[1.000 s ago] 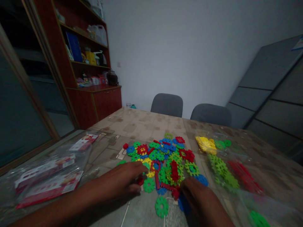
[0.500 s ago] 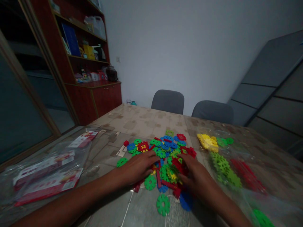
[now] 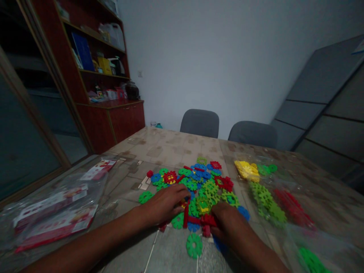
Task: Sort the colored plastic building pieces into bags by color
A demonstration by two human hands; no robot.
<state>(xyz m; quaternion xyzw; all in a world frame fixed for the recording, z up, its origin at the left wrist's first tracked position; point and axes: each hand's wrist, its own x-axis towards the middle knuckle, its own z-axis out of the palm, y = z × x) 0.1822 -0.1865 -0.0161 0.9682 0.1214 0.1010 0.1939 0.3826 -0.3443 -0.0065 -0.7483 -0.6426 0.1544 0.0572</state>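
A heap of flat plastic gear-shaped and square pieces, red, blue, green and yellow, lies on the table in front of me. My left hand rests palm down on the near left of the heap, fingers curled over some pieces. My right hand is at the heap's near right edge, fingers bent and pinching red pieces. A lone green gear piece lies nearest me, between my wrists. Another green one sits just left of my left hand.
Clear bags of sorted yellow, green and red pieces lie to the right. A plastic bag with red and white printed sheets lies at left. Two grey chairs stand behind the patterned table; a wooden cabinet stands at far left.
My right hand has drawn back towards me from the middle of the heap to its near edge, with red pieces under its fingers. My left hand has stayed on the heap's left.
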